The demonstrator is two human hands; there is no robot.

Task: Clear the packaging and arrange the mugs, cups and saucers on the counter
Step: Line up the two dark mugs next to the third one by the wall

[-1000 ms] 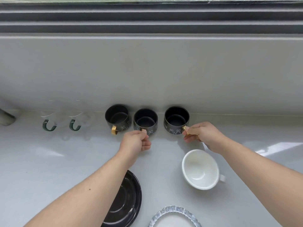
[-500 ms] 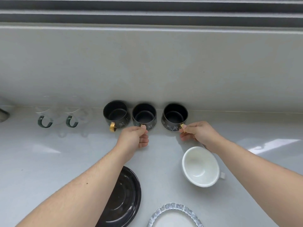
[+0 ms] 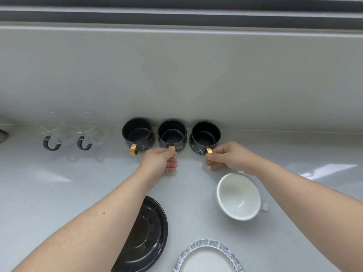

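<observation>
Your left hand [image 3: 160,163] pinches the middle black mug's [image 3: 172,134] gold handle; your right hand [image 3: 228,157] pinches the right black mug's [image 3: 205,136] handle.

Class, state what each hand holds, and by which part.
Left hand pinches the middle black mug by its gold handle; right hand likewise the right black mug.

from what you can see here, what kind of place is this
Probably a home kitchen counter under a window: pale worktop with upstand, black mugs lined along the back, a white cup and black saucer nearer.
</observation>
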